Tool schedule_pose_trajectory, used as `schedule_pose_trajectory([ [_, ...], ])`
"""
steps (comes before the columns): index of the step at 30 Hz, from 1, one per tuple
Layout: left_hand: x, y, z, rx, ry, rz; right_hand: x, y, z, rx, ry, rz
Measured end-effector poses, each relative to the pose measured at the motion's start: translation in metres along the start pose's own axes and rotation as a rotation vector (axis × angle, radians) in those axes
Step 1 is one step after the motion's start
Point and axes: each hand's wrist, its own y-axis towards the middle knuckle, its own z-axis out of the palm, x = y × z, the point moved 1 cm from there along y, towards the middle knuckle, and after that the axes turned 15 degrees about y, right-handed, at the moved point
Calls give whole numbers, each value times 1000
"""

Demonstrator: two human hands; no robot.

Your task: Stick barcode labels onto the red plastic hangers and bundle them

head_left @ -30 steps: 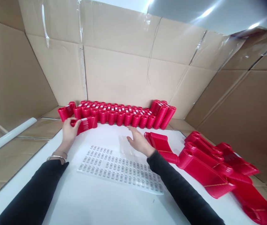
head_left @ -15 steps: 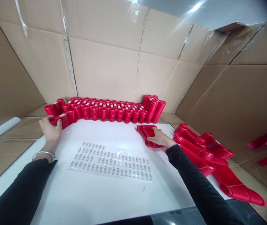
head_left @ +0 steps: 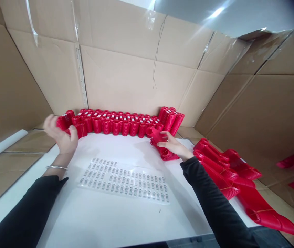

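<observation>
My left hand (head_left: pixel 63 136), with a bangle at the wrist, is raised by the left end of a row of labelled red stacks (head_left: pixel 116 126). Its fingers are apart and slightly blurred, with nothing visible in them. The red plastic piece (head_left: pixel 157 134) is pinched in my right hand (head_left: pixel 173 144), tilted up above a small stack of the same kind (head_left: pixel 169 155), whose ends are curled. Between the hands, a sheet of barcode stickers (head_left: pixel 126 182) lies flat on the white table (head_left: pixel 105 220), with a gap among its stickers.
Banded bundles of red pieces (head_left: pixel 215 165) lie along the table's right side. Cardboard walls (head_left: pixel 126 72) enclose the back and sides. Thin wires (head_left: pixel 157 51) hang at the back. A white tube (head_left: pixel 4 146) lies at the left.
My left hand has let go of the labelled red stack at the left and lifted off it. My right hand has raised one red piece from the small stack.
</observation>
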Motion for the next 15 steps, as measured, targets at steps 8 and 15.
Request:
schedule_pose_trajectory([
  [8, -106, -46, 13, 1049, -823, -23, -7, 4, 65, 665, 604, 250],
  [15, -107, -61, 13, 1023, -699, -2, -28, 28, 91, 641, 574, 325],
])
